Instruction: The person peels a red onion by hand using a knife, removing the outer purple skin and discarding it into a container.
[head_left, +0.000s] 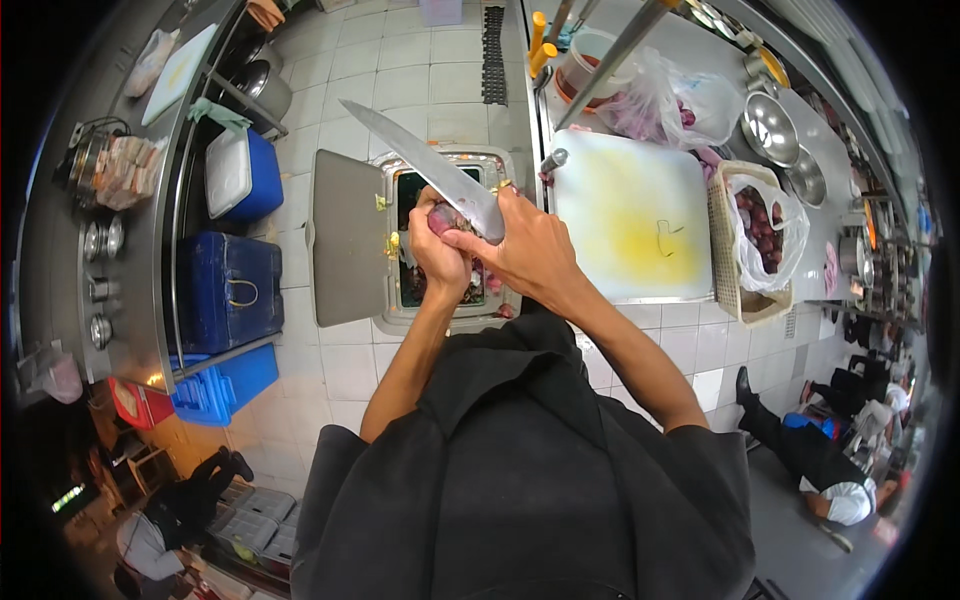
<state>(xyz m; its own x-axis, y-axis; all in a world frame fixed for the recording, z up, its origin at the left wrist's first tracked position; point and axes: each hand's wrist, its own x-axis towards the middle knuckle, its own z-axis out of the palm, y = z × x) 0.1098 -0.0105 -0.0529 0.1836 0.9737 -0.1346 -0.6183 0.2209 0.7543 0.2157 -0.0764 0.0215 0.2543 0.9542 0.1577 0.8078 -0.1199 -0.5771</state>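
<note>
At the left, a grey bin lid (345, 240) stands open beside a waste bin (395, 325), whose inside shows purple skin scraps (485, 290); these suggest that some trimming is done. Above the bin, the left hand (438, 250) is curled snugly around a red onion (441, 219), purple skin showing between the fingers. The onion looks only partly dealt with, though fingers hide most of it, and I cannot tell its long axis or where its root end points. Against it lies the chef's knife (420, 155), its long axis slanting, tip ahead and to the left, heel back and to the right. The right hand (535, 245) is closed about the knife's handle end, thumb reaching to the onion. Further right come a white cutting board (630, 200), stained yellow, then a cream basket (726, 240) with a plastic bag (797, 245) of whole red onions (760, 232); judging by that bagful, plenty remains
</note>
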